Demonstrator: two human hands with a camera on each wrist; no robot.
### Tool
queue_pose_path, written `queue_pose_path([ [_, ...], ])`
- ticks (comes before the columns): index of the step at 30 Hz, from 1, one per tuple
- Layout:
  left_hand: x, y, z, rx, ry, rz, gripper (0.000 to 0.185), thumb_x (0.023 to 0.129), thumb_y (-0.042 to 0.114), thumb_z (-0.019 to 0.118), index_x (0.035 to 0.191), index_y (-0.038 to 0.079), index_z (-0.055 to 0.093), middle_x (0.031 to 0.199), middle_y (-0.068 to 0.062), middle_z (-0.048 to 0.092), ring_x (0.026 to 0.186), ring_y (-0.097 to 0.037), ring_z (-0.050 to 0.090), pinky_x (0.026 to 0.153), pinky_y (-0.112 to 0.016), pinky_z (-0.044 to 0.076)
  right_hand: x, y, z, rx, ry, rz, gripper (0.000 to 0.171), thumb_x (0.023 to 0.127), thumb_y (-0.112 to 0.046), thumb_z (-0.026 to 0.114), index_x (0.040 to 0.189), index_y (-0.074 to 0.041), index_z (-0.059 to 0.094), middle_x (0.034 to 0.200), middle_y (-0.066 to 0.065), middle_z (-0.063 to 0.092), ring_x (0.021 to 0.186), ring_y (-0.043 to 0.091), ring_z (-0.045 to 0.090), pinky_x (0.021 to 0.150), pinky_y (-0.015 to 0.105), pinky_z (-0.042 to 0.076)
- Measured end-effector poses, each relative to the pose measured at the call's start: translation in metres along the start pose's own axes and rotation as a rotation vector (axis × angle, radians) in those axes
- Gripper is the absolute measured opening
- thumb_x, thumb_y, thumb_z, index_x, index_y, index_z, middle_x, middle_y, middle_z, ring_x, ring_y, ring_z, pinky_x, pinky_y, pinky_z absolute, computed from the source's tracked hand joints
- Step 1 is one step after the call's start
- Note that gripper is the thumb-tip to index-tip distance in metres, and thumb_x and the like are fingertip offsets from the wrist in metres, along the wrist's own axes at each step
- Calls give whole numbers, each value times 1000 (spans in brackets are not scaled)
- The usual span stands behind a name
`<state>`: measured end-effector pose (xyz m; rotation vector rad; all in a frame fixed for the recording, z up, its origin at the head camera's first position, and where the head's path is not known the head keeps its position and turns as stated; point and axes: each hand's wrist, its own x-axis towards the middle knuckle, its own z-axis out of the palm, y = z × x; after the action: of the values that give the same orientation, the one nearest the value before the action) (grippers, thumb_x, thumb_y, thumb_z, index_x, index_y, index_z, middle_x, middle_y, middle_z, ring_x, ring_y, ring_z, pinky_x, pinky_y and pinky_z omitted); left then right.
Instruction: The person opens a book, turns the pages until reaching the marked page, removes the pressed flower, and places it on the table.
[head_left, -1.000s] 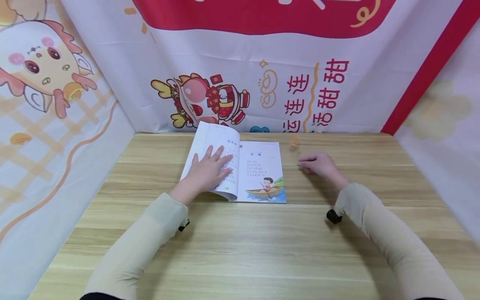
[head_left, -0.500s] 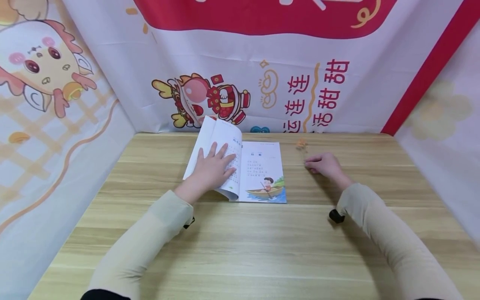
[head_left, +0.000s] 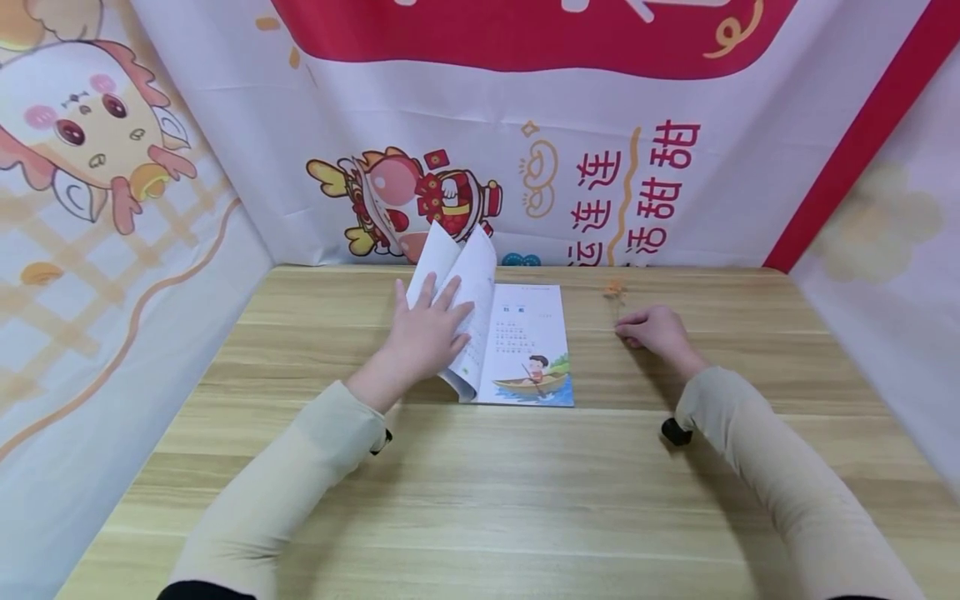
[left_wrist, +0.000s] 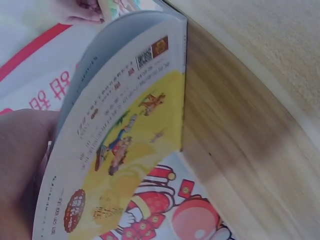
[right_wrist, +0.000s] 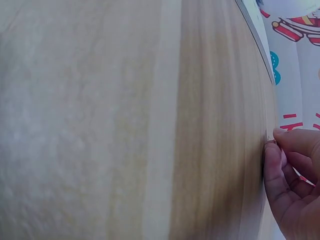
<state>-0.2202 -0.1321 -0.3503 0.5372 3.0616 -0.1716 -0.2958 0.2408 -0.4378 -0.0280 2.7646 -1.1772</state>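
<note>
An open book (head_left: pixel 528 333) lies near the far side of the table, its right page printed with text and a child in a boat. Its left pages (head_left: pixel 474 262) stand raised and fan apart. My left hand (head_left: pixel 427 337) rests against them with fingers spread. The left wrist view shows the underside of the raised cover (left_wrist: pixel 132 125), yellow with small drawings, and part of my left hand (left_wrist: pixel 22 160) at its edge. Right of the book, my right hand (head_left: pixel 660 333) pinches the thin stem of a small orange flower (head_left: pixel 615 288) between thumb and finger.
The wooden table (head_left: pixel 525 500) extends toward me in front of the book. A printed cloth backdrop (head_left: pixel 480 117) hangs right behind the table's far edge, with more patterned cloth on both sides.
The left pages have risen and swung toward the right, fanning apart. My left hand has shifted slightly right with them. My right hand has moved a little right with the flower.
</note>
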Motion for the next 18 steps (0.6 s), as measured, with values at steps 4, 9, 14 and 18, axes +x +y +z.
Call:
queue_pose_path([
  [4,-5,8,-6,49,35,25,60,103,48,56,157,25,45,171,-9,14,155,-43,5,113,-75,-6,0,1,-1,13,3,4,31,94,-15,75,117,7,73,87,7,77,64,2,63,63,16,52],
  [9,-9,19,-15,84,63,48,61,102,47,59,157,25,45,171,-8,14,155,-43,4,113,-75,-7,1,2,0,27,11,-5,29,94,-14,75,114,7,74,92,11,77,63,3,63,61,17,53],
  [14,-16,33,-23,107,94,84,60,102,43,62,157,27,46,171,-8,14,155,-43,6,114,-75,-1,1,3,0,21,24,-9,26,94,-14,76,111,6,76,88,9,77,63,3,63,60,17,53],
  [18,-21,44,-28,102,98,133,58,102,44,61,156,29,45,171,-7,13,155,-43,6,114,-75,2,-1,2,-1,2,31,-10,25,94,-15,76,110,4,77,90,9,77,64,5,64,60,17,52],
])
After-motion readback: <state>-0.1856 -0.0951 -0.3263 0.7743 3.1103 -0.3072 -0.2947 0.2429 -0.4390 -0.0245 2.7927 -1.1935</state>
